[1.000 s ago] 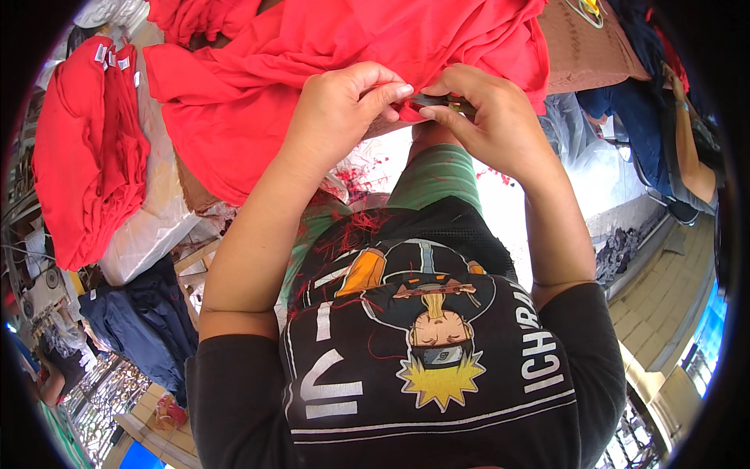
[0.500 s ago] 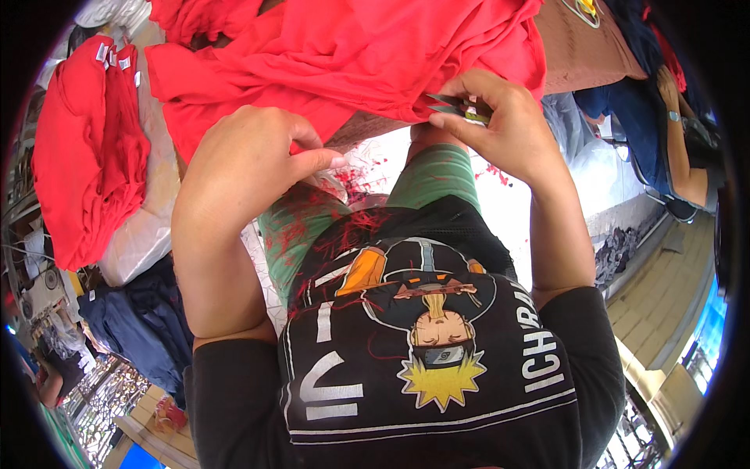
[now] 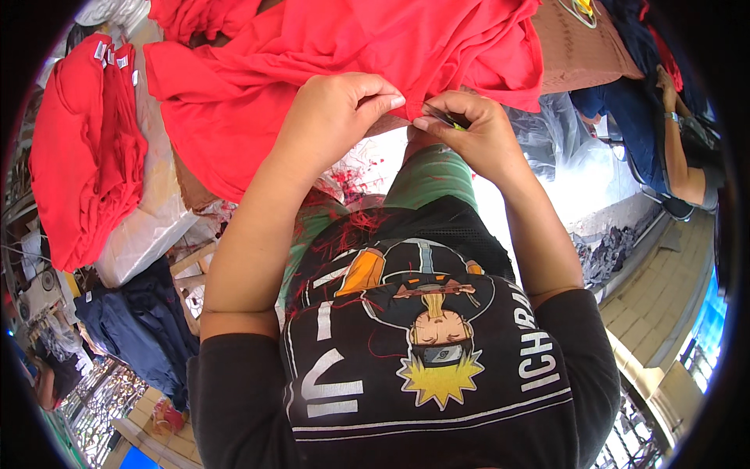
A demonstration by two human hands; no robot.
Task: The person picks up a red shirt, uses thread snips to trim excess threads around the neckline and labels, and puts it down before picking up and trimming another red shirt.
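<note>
A large red garment [image 3: 344, 39] spreads over the brown work surface, its lower edge hanging toward my lap. My left hand [image 3: 340, 117] pinches this edge between thumb and forefinger; whether a thread is also in the pinch is too small to tell. Just to its right, my right hand [image 3: 476, 129] is closed round small thread snips [image 3: 448, 117]. Their dark blades point left at the cloth, close to the left fingertips. The palm and fingers hide most of the snips' handle.
Folded red garments [image 3: 86, 156] lie on a plastic-wrapped stack at left, with dark blue clothes [image 3: 141, 324] below. Red thread scraps [image 3: 355, 227] litter my lap. A clear plastic bag [image 3: 551, 137] stands at right. Beyond it, another person's arm [image 3: 676, 148] shows.
My left hand has moved right and up from beside the cloth to pinch its edge. My right hand has shifted slightly left and down, with the snips turned more downward.
</note>
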